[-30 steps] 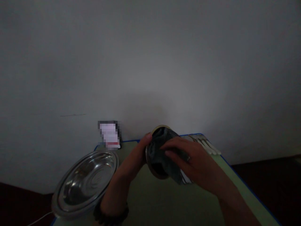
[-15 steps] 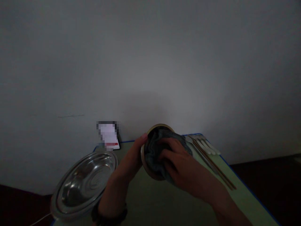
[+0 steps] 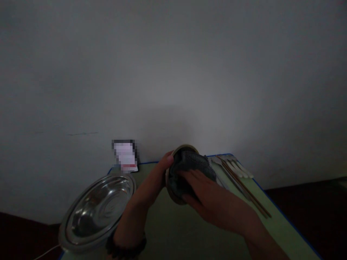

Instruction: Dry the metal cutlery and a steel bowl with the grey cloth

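A round bowl (image 3: 168,186) with a pale rim is tilted up above the table, its inside facing me. My left hand (image 3: 159,171) grips it by the left side, thumb over the rim and the other fingers hidden behind. A dark grey-green cloth (image 3: 187,160) is bunched inside the bowl and hangs over its right edge. My right hand (image 3: 202,191) presses the cloth into the bowl, fingers bent against the fabric.
A shiny steel basin (image 3: 100,209) sits on the left of the green table (image 3: 176,231). A phone (image 3: 126,155) leans on the wall behind it. Chopsticks (image 3: 252,196), a long metal utensil and several white-handled pieces of cutlery (image 3: 242,169) lie at the right.
My right hand has shifted over the cloth, its fingers now flatter and closer together. The bowl has turned slightly and moved a little right.
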{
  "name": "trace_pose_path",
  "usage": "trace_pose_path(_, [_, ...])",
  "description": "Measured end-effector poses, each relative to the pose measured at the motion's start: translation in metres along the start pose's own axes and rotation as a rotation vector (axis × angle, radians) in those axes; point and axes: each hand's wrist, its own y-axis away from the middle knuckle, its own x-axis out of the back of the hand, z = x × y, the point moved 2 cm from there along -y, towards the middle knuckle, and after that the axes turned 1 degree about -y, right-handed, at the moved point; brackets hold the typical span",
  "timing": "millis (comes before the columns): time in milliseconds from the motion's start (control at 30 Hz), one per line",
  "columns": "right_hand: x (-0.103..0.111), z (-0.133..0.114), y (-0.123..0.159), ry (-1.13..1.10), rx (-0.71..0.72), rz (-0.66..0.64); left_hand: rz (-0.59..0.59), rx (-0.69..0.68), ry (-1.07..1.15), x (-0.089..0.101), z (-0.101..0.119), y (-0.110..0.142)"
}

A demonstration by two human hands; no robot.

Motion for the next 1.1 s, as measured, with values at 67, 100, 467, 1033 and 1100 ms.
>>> trace_pose_path(67, [0.001,0.002,0.001,-0.025,0.0,-0.026,-0.026,0.006,-0.029,0.0,0.0,0.0])
trace_pose_path(100, [0.003,0.003,0.002,-0.027,-0.016,-0.033,-0.033,0.013,-0.032,0.0,-0.001,-0.001])
trace_pose_path(467, [0.02,0.01,0.01,0.023,-0.035,-0.067,0.007,0.035,0.1,0.0,0.002,-0.002])
trace_pose_path(1033, [0.017,0.003,0.004,-0.066,0.012,-0.091,0.037,0.078,0.165,0.002,0.001,-0.002])
trace_pose_path(1100, [0.022,0.007,0.001,-0.106,-0.025,0.03,0.047,0.072,0.143,0.003,0.001,-0.002])
